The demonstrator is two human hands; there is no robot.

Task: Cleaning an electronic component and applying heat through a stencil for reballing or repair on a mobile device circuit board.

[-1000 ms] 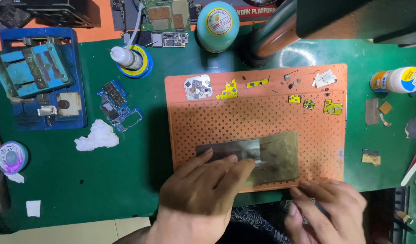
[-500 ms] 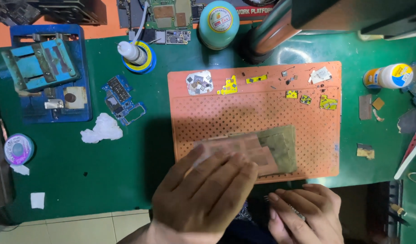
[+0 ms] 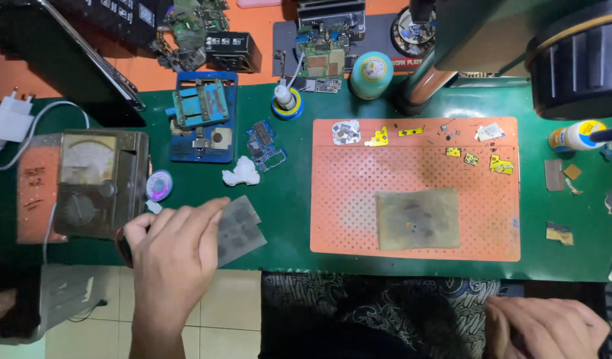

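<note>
Grey metal stencil [image 3: 239, 229] now off the orange mat [image 3: 332, 199], lying on the green bench cover [image 3: 286, 219] at left, near the meter [image 3: 80, 186]. Half a second ago lay on the mat, over the brownish pad [image 3: 417, 218], under the left hand. Left hand [image 3: 176, 259] now rests on its left edge, fingers spread and flat, pinning rather than gripping. Pad left bare, a few specks on it. Right hand [image 3: 552, 326] gone from the mat edge to the lap, bottom right; fingers curled, contents not visible, cannot tell. White wad [image 3: 241, 174] and small board [image 3: 265, 145] just above stencil, apart from it. Judged: stencil set aside, pad exposed.
</note>
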